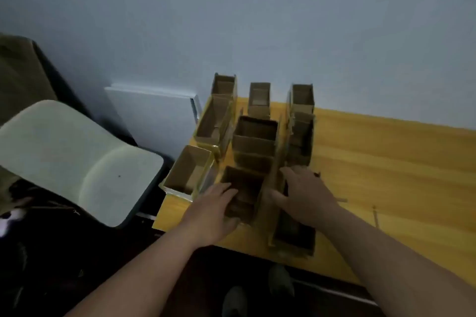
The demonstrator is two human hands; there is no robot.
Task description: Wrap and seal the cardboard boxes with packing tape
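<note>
Hands frame one small open-topped brown cardboard box [243, 191] at the near left of the yellow wooden table [386, 162]. The left hand [215, 207] lies against that box's left wall with fingers extended, some reaching over the rim; whether they curl onto it is hard to tell in the dim, blurred view. The right hand [304, 194] rests just to the box's right, fingers spread flat over the neighbouring tall cardboard wall [277, 162], gripping nothing that can be made out. The box sits between the two hands, its long axis running near to far, so both are about equally close. Behind it stands a cluster of other open brown cardboard boxes [255, 133], reaching back to the pale blue wall [257, 20], and another box [189, 172] overhangs the table's left edge. No roll of packing tape is visible. Judging by this, the likely next step is lifting the box clear toward the near edge. A pale green plastic chair [77, 159] stands to the left.
</note>
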